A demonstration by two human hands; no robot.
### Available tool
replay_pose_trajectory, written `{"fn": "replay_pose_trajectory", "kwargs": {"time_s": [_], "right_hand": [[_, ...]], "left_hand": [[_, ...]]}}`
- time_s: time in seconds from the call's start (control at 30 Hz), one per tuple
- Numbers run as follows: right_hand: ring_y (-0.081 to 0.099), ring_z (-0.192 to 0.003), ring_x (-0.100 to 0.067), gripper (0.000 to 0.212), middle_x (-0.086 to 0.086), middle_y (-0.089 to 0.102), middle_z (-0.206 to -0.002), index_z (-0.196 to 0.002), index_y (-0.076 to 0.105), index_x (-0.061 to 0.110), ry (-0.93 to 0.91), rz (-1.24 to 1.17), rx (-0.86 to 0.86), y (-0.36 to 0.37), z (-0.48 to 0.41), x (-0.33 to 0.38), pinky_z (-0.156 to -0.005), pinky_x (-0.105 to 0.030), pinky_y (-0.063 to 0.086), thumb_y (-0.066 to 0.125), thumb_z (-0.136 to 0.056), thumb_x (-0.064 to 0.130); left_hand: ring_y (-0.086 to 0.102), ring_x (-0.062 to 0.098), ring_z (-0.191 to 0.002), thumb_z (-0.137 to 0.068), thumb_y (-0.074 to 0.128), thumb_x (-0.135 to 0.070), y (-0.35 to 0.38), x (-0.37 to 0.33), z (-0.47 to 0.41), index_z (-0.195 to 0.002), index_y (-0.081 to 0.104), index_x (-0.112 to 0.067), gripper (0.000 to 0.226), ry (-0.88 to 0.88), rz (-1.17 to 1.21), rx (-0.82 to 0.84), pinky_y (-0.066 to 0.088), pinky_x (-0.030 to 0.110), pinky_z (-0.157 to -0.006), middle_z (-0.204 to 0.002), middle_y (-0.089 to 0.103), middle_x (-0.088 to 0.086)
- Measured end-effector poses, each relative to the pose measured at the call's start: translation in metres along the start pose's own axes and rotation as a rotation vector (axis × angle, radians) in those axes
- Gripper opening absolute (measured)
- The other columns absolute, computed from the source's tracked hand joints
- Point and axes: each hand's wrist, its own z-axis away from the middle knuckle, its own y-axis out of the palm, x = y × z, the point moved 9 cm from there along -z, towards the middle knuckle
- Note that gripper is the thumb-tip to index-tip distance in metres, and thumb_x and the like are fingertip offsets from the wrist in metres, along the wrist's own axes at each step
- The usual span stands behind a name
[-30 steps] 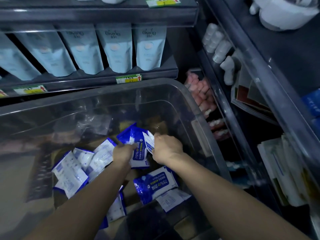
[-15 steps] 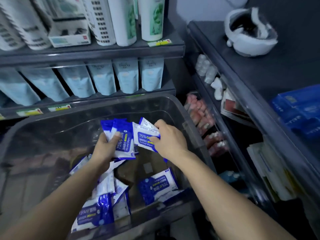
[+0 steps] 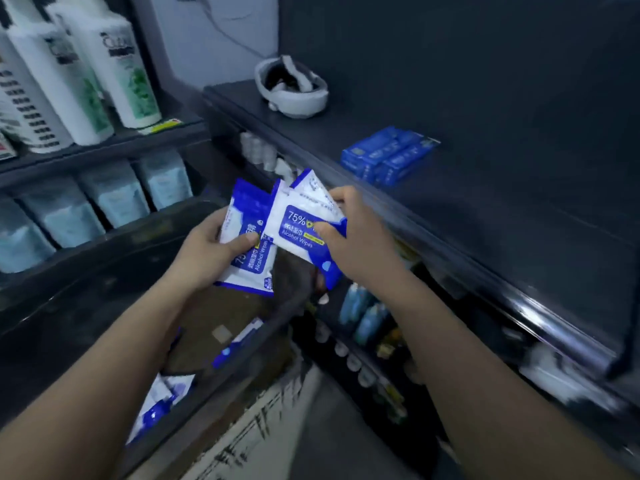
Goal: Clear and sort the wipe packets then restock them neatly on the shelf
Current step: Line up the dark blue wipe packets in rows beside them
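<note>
left hand [image 3: 207, 252], right hand [image 3: 351, 237] each gripping wipe packets [image 3: 298, 226], centre; small stack [image 3: 388, 155] sitting on shelf [image 3: 485, 209], upper right; leftovers [image 3: 152, 410] waiting in bin [image 3: 86, 292], lower left.

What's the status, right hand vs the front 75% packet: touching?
Touching. Head view: right hand pinches the front 75% packet, thumb pressed on its printed face.

Both bare forearms reach forward and come close together. The left hand [image 3: 207, 252] grips wipe packets [image 3: 258, 271], its thumb across their face. The right hand [image 3: 360, 244] pinches the front packet [image 3: 294, 226], fingers curled.
</note>
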Motion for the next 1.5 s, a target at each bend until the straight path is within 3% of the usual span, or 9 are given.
{"fn": "replay_pose_trajectory", "kwargs": {"time_s": [0.1, 0.23, 0.43, 0.63, 0.77, 0.9, 1.1, 1.33, 1.5], "right_hand": [[0.058, -0.106, -0.020, 0.037, 0.002, 0.063, -0.116, -0.117, 0.047, 0.018, 0.073, -0.008, -0.088, -0.058, 0.035, -0.024, -0.092, -0.038, 0.044, 0.066, -0.086, 0.018], [0.062, -0.098, -0.017, 0.027, 0.003, 0.067, -0.107, -0.106, 0.056, 0.017, 0.167, -0.009, -0.175, -0.135, 0.098, -0.065, -0.088, -0.042, 0.049, 0.070, -0.082, 0.017], [0.065, -0.095, -0.010, 0.018, 0.014, 0.069, -0.103, -0.099, 0.059, 0.033, 0.250, 0.014, -0.285, -0.243, 0.222, -0.127, -0.086, -0.040, 0.053, 0.067, -0.086, 0.022], [0.061, -0.100, -0.019, 0.028, 0.006, 0.065, -0.115, -0.120, 0.054, 0.033, 0.341, 0.267, -0.292, -0.338, 0.350, -0.176, -0.081, -0.038, 0.052, 0.060, -0.092, 0.032], [0.060, -0.100, -0.024, 0.029, -0.001, 0.062, -0.120, -0.122, 0.047, 0.027, 0.422, 0.296, -0.288, -0.386, 0.426, -0.206, -0.080, -0.044, 0.053, 0.057, -0.095, 0.025], [0.060, -0.097, -0.021, 0.019, 0.001, 0.063, -0.111, -0.103, 0.044, 0.026, 0.473, 0.252, -0.380, -0.434, 0.493, -0.229, -0.080, -0.047, 0.052, 0.060, -0.093, 0.025], [0.062, -0.093, -0.015, 0.016, 0.008, 0.068, -0.100, -0.104, 0.059, 0.029, 0.531, 0.270, -0.569, -0.511, 0.578, -0.271, -0.079, -0.043, 0.052, 0.064, -0.089, 0.028], [0.065, -0.089, -0.008, 0.018, 0.014, 0.070, -0.098, -0.103, 0.066, 0.037, 0.601, 0.299, -0.690, -0.603, 0.650, -0.341, -0.076, -0.040, 0.054, 0.065, -0.087, 0.031], [0.066, -0.082, -0.004, 0.016, 0.015, 0.071, -0.095, -0.101, 0.068, 0.037, 0.674, 0.283, -0.695, -0.666, 0.682, -0.394, -0.072, -0.038, 0.057, 0.065, -0.088, 0.027]], "left_hand": [[0.069, 0.026, -0.093, -0.085, 0.067, -0.004, 0.064, -0.026, 0.014, -0.118, 0.060, -0.024, 0.039, 0.051, -0.033, 0.156, 0.055, 0.040, -0.085, -0.109, 0.070, 0.007], [0.068, 0.011, -0.061, -0.077, 0.072, 0.003, 0.155, -0.046, 0.044, -0.101, 0.059, -0.013, 0.031, 0.055, -0.067, 0.318, 0.059, 0.029, -0.061, -0.089, 0.071, 0.006], [0.069, 0.020, -0.067, -0.076, 0.073, -0.004, 0.293, -0.063, 0.118, -0.095, 0.069, -0.014, 0.021, 0.096, -0.152, 0.560, 0.058, 0.033, -0.065, -0.085, 0.075, 0.007], [0.068, 0.010, -0.056, -0.077, 0.072, 0.003, 0.426, -0.082, 0.224, -0.095, 0.069, -0.015, 0.025, 0.179, -0.180, 0.691, 0.055, 0.022, -0.049, -0.083, 0.074, 0.001], [0.069, 0.013, -0.060, -0.072, 0.077, 0.002, 0.503, -0.093, 0.285, -0.092, 0.069, -0.013, 0.026, 0.257, -0.239, 0.740, 0.057, 0.026, -0.053, -0.083, 0.074, 0.004], [0.069, 0.019, -0.064, -0.072, 0.080, -0.004, 0.576, -0.105, 0.340, -0.092, 0.069, -0.012, 0.024, 0.304, -0.308, 0.814, 0.056, 0.034, -0.060, -0.080, 0.074, 0.003], [0.070, 0.016, -0.065, -0.075, 0.079, -0.011, 0.691, -0.130, 0.407, -0.082, 0.069, -0.029, 0.022, 0.477, -0.368, 0.955, 0.058, 0.037, -0.063, -0.072, 0.072, -0.008], [0.067, 0.006, -0.060, -0.073, 0.080, -0.011, 0.832, -0.151, 0.472, -0.083, 0.072, -0.027, 0.020, 0.572, -0.291, 1.124, 0.055, 0.032, -0.063, -0.071, 0.072, -0.011], [0.071, 0.014, -0.074, -0.079, 0.076, -0.021, 0.932, -0.155, 0.503, -0.094, 0.071, -0.028, 0.017, 0.607, -0.344, 1.199, 0.058, 0.040, -0.074, -0.083, 0.073, -0.007]]}}
